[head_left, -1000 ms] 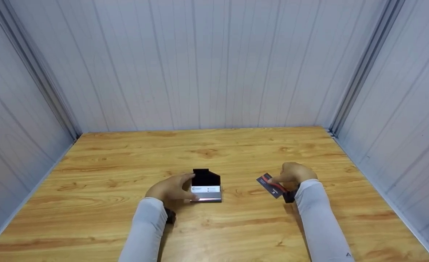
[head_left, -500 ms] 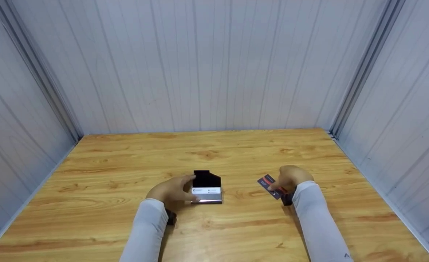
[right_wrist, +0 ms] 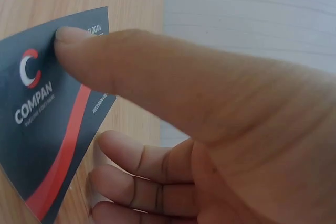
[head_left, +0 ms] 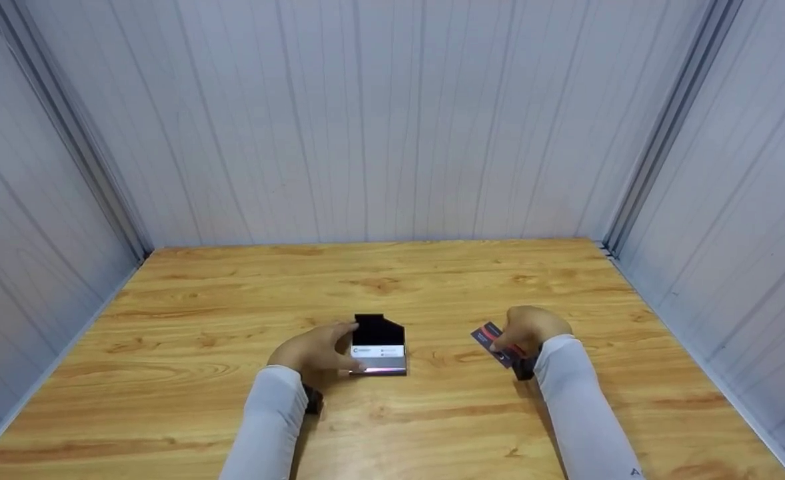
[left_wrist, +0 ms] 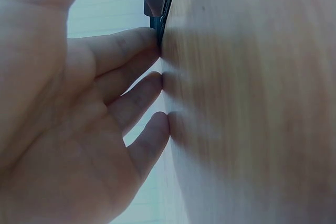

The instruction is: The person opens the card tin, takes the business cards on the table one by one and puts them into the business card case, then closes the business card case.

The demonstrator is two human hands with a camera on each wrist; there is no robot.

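Note:
An opened business card case [head_left: 384, 363] lies on the wooden table in the head view, its black lid [head_left: 378, 331] folded back. A white card [head_left: 379, 351] shows inside. My left hand [head_left: 314, 347] holds the case at its left side, thumb on the front part and index finger by the lid. In the left wrist view, the other fingertips touch the tabletop. My right hand [head_left: 534, 328] pinches a dark business card [right_wrist: 52, 87] with a red stripe, thumb on its printed face. The finger behind the card is hidden. Its remaining fingers curl below.
The wooden table [head_left: 232, 293] extends around both hands. White panel walls [head_left: 392, 120] rise behind it and along both sides.
My right hand has shifted slightly left over the dark business card, its thumb further in on the card. My left hand and the card case stay nearly in place.

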